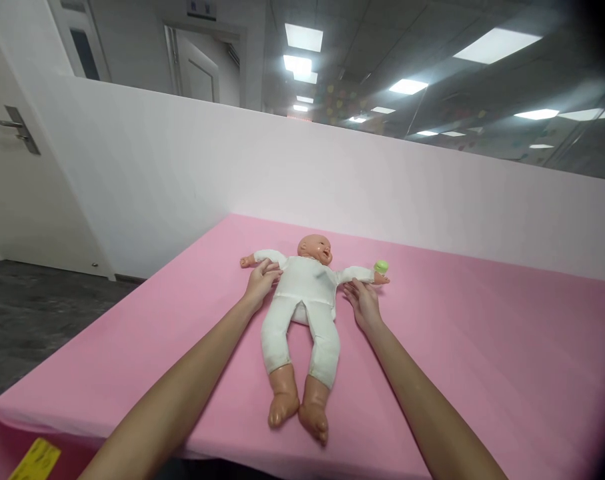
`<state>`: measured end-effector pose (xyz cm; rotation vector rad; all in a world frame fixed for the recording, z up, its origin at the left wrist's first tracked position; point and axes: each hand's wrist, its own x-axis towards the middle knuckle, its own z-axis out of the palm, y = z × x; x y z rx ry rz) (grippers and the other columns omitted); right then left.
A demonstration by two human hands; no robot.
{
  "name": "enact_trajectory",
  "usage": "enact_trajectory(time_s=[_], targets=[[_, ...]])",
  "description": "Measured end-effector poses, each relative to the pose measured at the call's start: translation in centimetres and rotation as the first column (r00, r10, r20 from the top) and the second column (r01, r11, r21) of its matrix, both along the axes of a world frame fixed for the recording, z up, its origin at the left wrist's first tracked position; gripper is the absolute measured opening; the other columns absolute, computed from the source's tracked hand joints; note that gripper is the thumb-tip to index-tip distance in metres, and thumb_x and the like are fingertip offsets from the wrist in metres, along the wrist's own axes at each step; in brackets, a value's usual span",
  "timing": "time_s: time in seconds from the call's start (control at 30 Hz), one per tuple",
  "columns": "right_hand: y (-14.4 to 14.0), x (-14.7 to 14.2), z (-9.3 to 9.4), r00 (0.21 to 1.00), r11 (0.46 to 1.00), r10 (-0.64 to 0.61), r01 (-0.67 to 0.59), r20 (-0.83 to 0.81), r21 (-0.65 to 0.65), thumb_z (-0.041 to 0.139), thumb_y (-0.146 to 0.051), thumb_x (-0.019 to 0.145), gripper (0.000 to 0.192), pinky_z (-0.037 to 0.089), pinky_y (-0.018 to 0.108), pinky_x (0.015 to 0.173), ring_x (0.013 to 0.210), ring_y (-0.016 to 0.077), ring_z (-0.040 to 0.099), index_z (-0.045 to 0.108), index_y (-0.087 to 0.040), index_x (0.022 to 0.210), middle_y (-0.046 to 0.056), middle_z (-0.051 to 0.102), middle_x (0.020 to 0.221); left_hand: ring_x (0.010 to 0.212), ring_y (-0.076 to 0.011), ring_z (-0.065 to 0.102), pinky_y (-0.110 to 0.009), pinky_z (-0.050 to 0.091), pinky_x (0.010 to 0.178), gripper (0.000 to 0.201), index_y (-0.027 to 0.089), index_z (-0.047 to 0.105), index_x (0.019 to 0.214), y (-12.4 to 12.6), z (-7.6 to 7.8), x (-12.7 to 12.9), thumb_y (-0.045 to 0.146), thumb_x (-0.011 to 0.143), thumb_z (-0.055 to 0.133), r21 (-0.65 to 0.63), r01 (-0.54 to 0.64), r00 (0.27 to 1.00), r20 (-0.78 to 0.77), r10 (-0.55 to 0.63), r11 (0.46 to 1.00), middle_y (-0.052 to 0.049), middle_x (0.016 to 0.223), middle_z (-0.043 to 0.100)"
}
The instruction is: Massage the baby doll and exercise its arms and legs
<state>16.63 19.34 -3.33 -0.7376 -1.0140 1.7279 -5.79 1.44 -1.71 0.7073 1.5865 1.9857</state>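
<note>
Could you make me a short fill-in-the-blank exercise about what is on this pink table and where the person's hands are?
1. The doll lies on its ____ on the pink table.
2. The left hand rests on the doll's ____.
3. The small ball by the doll's hand is ____ in colour.
4. The right hand lies beside the doll's other sleeve, palm ____.

Missing words: back; sleeve; green; down
</note>
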Motion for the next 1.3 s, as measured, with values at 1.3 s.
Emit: enact_trajectory(time_s=[1.3], targets=[[0.4, -1.7, 0.6, 0.953, 0.995, 0.040, -0.011, -0.300, 0.099, 0.078, -0.038, 0.069, 0.036, 0.053, 0.030, 0.085, 0.093, 0.0200, 0.069, 0.070, -0.023, 0.101, 0.000, 0.076, 0.097, 0.144, -0.0368, 0.043, -0.050, 0.049, 0.111, 0.046, 0.028, 0.058, 0.131, -9.4, 4.6, 4.9, 0.026, 0.086, 0.065, -0.323, 0.134, 0.012, -0.945, -0.327, 0.937, -0.011, 0.160, 0.041]])
